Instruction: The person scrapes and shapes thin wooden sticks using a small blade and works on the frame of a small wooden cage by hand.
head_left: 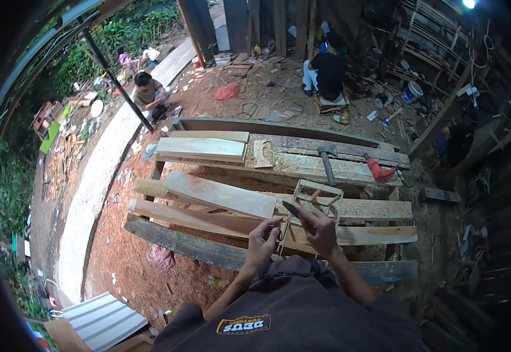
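I've got the right hand clenched round a dark knife, short blade pointing up-left, over the bench planks; left hand just beside it, fingers curled in toward the thumb, can't tell from here if it's pinching anything. Under and ahead of both hands I see a small wooden frame, pale and unpainted, open crossbars at the far end, close-set thin slats nearer the body, partly hidden by the right hand.
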`<action>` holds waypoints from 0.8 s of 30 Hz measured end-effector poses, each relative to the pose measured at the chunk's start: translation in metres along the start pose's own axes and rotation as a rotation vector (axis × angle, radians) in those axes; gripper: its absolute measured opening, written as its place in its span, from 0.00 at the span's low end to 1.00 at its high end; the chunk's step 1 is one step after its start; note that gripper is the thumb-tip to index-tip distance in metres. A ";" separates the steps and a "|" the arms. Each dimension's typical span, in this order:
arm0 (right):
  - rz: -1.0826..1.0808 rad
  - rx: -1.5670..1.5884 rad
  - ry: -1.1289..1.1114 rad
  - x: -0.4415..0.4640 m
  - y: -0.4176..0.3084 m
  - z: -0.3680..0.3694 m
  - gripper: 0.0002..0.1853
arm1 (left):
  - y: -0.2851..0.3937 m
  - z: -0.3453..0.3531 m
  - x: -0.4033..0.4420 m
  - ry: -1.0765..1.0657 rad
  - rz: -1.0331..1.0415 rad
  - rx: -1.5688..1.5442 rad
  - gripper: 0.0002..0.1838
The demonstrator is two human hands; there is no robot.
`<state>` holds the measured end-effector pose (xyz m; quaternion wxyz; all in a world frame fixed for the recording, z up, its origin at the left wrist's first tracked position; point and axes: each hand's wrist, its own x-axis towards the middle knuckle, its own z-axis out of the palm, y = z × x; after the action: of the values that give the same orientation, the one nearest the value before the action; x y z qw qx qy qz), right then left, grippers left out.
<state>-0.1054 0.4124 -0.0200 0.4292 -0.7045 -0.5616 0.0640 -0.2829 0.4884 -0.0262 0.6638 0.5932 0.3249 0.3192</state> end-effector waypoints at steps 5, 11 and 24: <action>0.089 0.021 0.207 0.008 0.007 -0.007 0.22 | 0.002 0.000 0.007 -0.107 -0.060 -0.004 0.16; -0.048 -0.066 0.046 -0.002 -0.010 -0.002 0.24 | 0.002 0.003 0.004 -0.115 -0.162 -0.113 0.16; -0.052 -0.157 0.256 0.010 -0.011 -0.002 0.22 | 0.019 -0.010 -0.009 -0.188 -0.421 -0.490 0.17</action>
<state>-0.1087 0.4202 -0.0075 0.4423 -0.7236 -0.5235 -0.0816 -0.2968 0.4884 -0.0079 0.8651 0.3627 0.2912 0.1876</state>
